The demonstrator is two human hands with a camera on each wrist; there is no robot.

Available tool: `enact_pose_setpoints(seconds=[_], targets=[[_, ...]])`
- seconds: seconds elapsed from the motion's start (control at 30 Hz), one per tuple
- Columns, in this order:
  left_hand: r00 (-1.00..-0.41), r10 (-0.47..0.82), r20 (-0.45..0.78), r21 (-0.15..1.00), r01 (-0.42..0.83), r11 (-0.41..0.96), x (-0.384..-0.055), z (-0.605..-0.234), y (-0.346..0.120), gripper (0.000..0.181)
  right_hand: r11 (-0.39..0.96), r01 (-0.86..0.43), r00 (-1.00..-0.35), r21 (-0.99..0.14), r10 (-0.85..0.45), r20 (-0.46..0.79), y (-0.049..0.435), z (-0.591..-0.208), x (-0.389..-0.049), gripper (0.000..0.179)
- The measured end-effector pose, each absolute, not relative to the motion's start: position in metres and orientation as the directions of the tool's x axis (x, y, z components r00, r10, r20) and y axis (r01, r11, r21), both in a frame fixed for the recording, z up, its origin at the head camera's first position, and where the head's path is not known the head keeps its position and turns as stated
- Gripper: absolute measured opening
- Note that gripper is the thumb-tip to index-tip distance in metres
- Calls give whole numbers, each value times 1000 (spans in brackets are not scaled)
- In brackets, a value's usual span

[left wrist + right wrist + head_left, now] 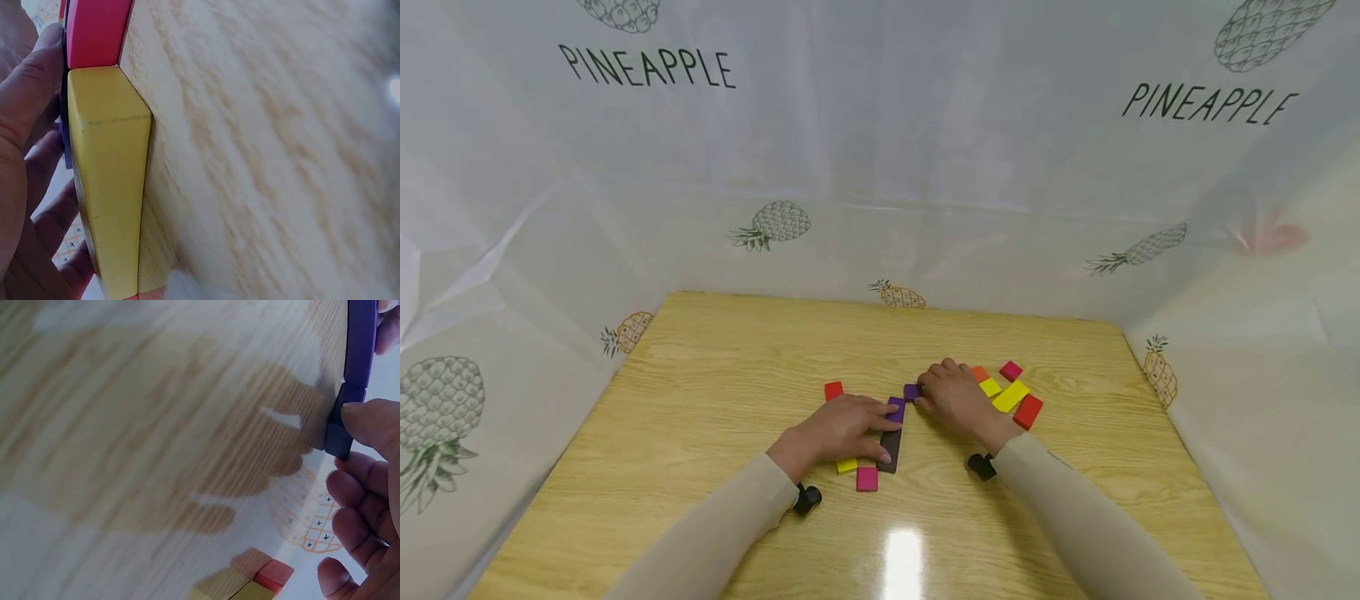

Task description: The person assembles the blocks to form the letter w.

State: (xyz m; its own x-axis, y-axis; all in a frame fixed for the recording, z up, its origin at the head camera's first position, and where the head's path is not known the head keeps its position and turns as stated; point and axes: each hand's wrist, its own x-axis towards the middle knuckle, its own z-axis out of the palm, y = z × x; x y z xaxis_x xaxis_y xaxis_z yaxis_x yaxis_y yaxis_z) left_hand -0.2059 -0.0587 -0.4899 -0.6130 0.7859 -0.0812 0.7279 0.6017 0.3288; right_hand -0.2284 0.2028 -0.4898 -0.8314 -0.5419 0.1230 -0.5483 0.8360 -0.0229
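Note:
My left hand [846, 427] lies over a group of blocks, its fingers spread and touching a purple block [896, 407] and a dark block [890, 448] set end to end. A yellow block [112, 187] and a pink block [97, 31] show beside that hand in the left wrist view. Between thumb and index finger, my right hand [955, 396] pinches a small purple block [338, 436]. This small block sits by the far end of the longer purple one, and in the right wrist view they appear to touch. A red block [833, 389] peeks out beyond the left hand.
Right of the right hand lie an orange block [979, 374], a small yellow block [990, 387], a long yellow block [1011, 397], a red block [1028, 412] and a magenta block [1011, 371]. The wooden table [737, 350] meets a pineapple-printed curtain [865, 150] behind.

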Motion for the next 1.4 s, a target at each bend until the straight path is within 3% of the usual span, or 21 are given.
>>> enact_pose_setpoints(seconds=[1.4], targets=[[-623,777,-92,342,713,612,-202,-487,-58,60,831,-556,-829,-26,-553,80,204,-487,-229,37]])
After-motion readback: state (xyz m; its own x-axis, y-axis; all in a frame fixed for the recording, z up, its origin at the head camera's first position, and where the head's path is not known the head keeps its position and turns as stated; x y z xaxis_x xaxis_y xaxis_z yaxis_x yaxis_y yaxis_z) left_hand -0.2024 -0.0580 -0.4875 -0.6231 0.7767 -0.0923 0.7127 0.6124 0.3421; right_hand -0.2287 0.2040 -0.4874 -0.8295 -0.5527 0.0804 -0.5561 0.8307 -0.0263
